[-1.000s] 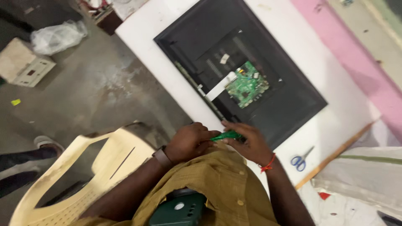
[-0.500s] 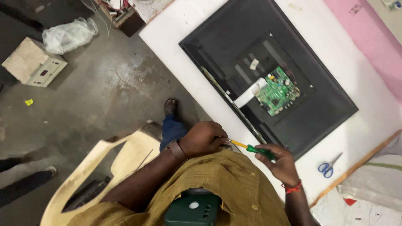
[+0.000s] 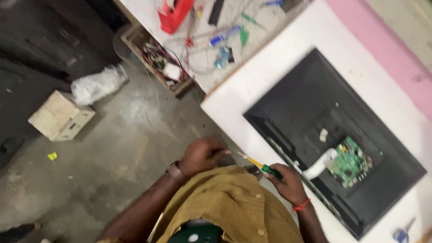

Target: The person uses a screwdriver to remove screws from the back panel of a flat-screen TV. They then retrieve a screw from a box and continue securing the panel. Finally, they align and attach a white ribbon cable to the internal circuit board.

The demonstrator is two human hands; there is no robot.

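Right hand (image 3: pixel 288 182) grips green-handled screwdriver (image 3: pixel 263 167) off the white table's (image 3: pixel 234 96) near edge, left hand (image 3: pixel 202 155) curled, contents unclear; television (image 3: pixel 333 135) back already open, green circuit board (image 3: pixel 350 163) still mounted.

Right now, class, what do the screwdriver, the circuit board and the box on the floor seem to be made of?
Screwdriver in the right hand: probably glossy green plastic handle, yellow shaft.
Circuit board: green laminate look, studded with small parts.
Box: likely matte cardboard, tan with creased edges.
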